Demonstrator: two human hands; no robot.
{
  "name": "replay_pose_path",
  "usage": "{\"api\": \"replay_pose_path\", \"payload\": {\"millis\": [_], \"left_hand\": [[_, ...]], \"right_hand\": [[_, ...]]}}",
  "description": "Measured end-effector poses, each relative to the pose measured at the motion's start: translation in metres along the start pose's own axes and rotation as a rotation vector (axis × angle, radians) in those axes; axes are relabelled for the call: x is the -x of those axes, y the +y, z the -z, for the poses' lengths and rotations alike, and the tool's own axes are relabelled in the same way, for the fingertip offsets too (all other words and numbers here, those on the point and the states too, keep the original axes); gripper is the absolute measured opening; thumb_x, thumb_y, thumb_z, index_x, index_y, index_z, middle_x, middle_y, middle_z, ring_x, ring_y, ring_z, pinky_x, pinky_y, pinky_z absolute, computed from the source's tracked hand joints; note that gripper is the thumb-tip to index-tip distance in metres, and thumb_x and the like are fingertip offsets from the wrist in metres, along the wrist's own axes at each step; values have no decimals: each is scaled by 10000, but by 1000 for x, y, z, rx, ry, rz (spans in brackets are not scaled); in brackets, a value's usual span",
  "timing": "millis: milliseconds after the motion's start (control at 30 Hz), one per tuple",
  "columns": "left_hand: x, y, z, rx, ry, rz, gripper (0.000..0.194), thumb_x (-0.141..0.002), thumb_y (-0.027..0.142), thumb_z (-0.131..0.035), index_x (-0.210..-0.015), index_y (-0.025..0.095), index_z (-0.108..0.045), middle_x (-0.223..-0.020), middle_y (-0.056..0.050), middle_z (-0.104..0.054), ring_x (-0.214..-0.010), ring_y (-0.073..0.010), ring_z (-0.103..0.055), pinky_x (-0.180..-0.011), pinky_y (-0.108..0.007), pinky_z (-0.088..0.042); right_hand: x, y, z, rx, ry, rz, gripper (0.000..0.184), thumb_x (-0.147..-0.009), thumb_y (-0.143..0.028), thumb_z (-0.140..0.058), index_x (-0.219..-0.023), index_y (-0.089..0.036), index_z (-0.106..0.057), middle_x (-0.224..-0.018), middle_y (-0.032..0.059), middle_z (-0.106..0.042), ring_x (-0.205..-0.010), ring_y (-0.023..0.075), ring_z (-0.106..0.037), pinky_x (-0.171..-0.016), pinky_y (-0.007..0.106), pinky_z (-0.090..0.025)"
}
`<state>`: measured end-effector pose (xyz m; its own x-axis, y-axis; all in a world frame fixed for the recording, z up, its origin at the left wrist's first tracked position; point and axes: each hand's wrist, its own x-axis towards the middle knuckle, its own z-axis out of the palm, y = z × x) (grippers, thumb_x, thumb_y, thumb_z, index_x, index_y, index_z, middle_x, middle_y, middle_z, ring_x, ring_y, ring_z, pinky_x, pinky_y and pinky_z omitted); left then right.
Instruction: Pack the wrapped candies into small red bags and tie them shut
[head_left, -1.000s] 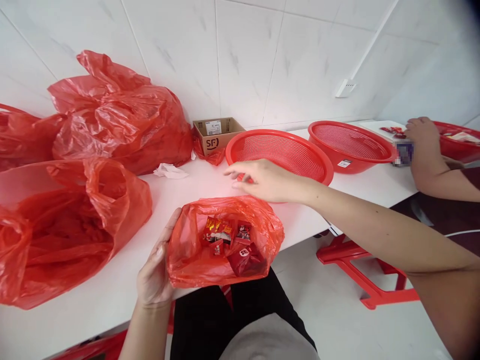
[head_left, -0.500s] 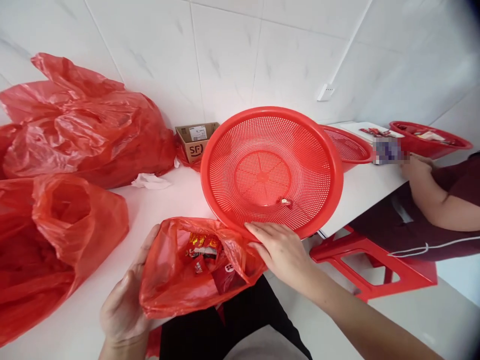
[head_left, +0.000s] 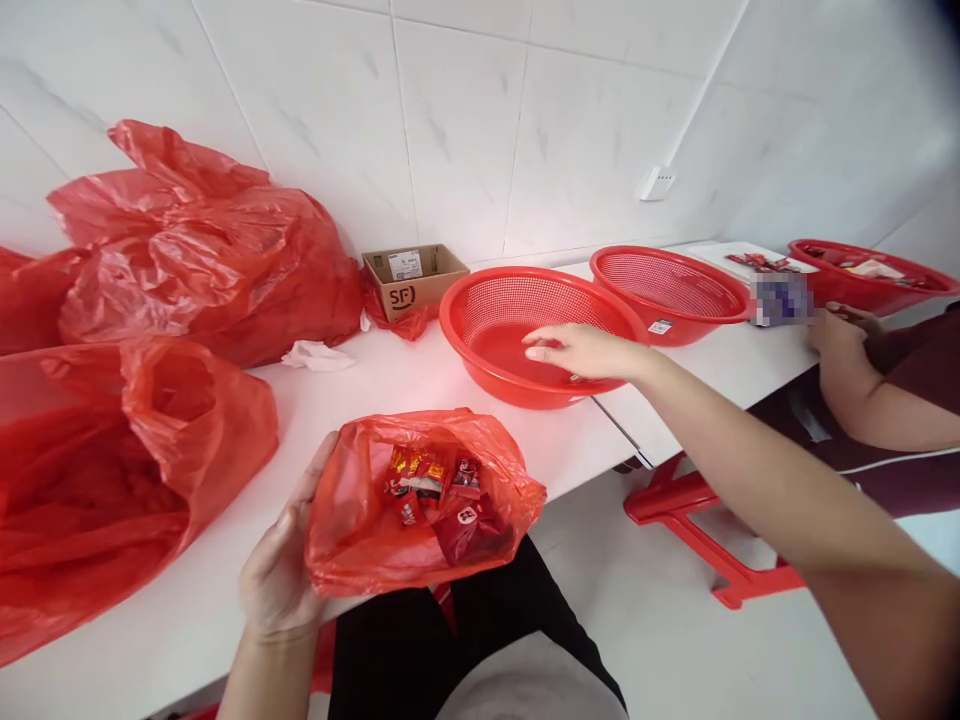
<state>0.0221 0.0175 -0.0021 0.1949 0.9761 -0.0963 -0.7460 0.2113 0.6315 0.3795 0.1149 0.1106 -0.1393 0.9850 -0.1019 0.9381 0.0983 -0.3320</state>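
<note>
My left hand (head_left: pixel 281 575) grips the left side of a small red plastic bag (head_left: pixel 352 530) at the near table edge. The bag is open and holds several small red packets (head_left: pixel 442 495). My right hand (head_left: pixel 581 350) reaches out over the near rim of a red mesh basket (head_left: pixel 499 320) that lies flat on the white table (head_left: pixel 397 385). Its fingers are stretched out flat, pointing left into the basket, and hold nothing.
Large red plastic bags (head_left: pixel 202 260) crowd the left, another one (head_left: pixel 97 470) near the front. A small cardboard box (head_left: pixel 412 280) stands by the wall. A second red basket (head_left: pixel 667 290) and a third (head_left: pixel 870 275) lie right, by another person's arm (head_left: pixel 870 390). A red stool (head_left: pixel 697 510) stands below.
The red mesh basket, tilted up on its edge half a second ago, now lies flat on the table. My right hand has moved from its lower rim to above its bowl.
</note>
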Motion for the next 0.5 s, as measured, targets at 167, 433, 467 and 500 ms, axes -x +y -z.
{"api": "replay_pose_path", "payload": {"millis": [167, 433, 467, 500], "left_hand": [[1, 0, 0, 5, 26, -69, 670, -875, 398, -525, -1509, 318, -324, -1522, -44, -444, -1371, -314, -428, -1098, -469, -414], [-2, -4, 1, -4, -13, -78, 645, -880, 385, -509, -1501, 309, -351, -1557, -41, -388, -1405, -307, -378, -1121, -442, -388], [-1, -4, 1, -9, -8, -76, 644, -878, 382, -511, -1499, 306, -356, -1555, -42, -390, -1410, -307, -368, -1127, -444, -379], [-1, -4, 0, -18, -2, -78, 645, -876, 380, -515, -1498, 305, -359, -1553, -42, -393, -1417, -307, -355, -1133, -447, -370]], "right_hand": [[-34, 24, -7, 280, -436, -188, 258, -694, -192, -729, -951, -178, -747, -882, 97, -726, -741, 256, -677, -672, 370, -492], [-13, -18, 6, -80, -137, 139, 98, -872, -250, -551, -921, -206, -623, -945, 46, -701, -852, 173, -657, -781, 310, -496], [-3, -34, 6, -256, -49, 255, 120, -894, -302, -544, -948, -210, -600, -945, 39, -699, -856, 163, -657, -796, 307, -504], [7, -51, 3, -408, -31, 360, 137, -906, -329, -542, -967, -213, -582, -947, 33, -699, -856, 158, -661, -794, 305, -513]]}}
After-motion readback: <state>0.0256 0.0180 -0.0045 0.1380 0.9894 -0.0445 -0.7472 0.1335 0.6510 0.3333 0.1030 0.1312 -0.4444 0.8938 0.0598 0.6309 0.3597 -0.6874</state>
